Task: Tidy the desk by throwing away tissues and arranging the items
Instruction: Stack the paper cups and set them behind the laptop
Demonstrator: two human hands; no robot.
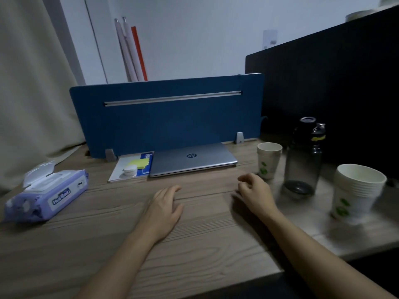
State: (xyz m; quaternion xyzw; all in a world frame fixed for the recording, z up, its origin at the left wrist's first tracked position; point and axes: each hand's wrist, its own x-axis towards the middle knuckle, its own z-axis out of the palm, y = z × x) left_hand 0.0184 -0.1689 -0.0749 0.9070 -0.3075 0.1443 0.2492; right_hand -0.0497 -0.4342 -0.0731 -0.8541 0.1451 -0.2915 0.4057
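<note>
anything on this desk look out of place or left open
The wet wipes pack at the left edge lies askew with its flip lid standing open. Paper cups sit apart: a small stack and a taller stack.

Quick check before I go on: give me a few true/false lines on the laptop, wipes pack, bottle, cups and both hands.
1. The laptop is open. False: its lid is shut.
2. The wipes pack has its flap up. True.
3. The right hand grips the bottle. False: it holds nothing, left of the bottle.
4. A cup stack stands right of the bottle. True.
5. The left hand lies flat on the desk, holding nothing. True.
</note>
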